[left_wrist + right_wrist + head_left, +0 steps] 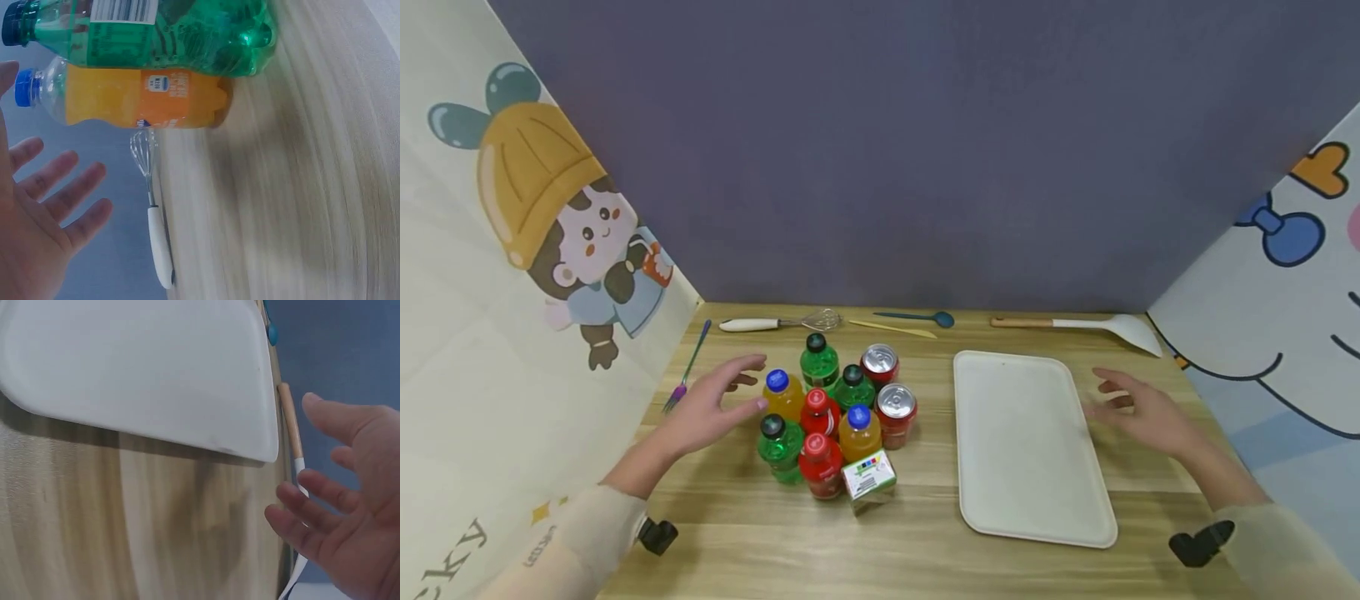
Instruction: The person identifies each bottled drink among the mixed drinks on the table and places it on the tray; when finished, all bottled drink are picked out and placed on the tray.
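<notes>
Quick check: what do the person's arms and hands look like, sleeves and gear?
Left hand and right hand are bare; no gloves or rings visible. Pale, cream-toned sleeves end short of the wrists. A small black device sits by the left cuff, another by the right. No cables visible.

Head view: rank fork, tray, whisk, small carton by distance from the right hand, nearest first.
From the right hand, in the head view:
1. Tray: just left of the hand.
2. Small carton: farther left, at the front of the drinks.
3. Whisk: back left, behind the drinks.
4. Fork: far left, near the side wall.
</notes>
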Available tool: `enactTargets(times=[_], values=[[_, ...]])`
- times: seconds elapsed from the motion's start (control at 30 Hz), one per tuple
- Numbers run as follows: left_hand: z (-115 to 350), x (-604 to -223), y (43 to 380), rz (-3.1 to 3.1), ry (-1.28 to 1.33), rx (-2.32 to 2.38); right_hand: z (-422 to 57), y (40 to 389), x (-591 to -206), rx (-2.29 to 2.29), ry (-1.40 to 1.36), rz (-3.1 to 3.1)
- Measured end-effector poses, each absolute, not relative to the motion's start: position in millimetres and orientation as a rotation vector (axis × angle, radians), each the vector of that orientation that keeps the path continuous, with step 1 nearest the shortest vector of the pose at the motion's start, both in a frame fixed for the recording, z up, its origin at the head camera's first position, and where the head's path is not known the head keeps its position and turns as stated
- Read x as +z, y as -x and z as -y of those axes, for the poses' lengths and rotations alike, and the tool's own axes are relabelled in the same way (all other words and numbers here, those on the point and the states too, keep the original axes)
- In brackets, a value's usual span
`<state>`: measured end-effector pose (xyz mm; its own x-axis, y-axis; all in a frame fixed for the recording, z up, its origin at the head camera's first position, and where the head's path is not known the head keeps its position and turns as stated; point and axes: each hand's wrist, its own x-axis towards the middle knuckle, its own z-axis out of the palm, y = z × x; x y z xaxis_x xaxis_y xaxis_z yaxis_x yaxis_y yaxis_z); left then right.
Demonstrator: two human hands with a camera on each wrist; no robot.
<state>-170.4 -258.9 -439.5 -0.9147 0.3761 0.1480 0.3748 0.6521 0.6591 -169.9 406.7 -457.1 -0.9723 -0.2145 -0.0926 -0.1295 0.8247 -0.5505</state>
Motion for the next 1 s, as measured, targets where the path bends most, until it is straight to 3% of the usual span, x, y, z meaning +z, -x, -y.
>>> enactTargets(times=[1.0], values=[[245.1, -451.7, 179.2, -2.651, -0.586, 1.299, -417.5, 164.2, -501.6, -1.066, 0.101, -2.593]])
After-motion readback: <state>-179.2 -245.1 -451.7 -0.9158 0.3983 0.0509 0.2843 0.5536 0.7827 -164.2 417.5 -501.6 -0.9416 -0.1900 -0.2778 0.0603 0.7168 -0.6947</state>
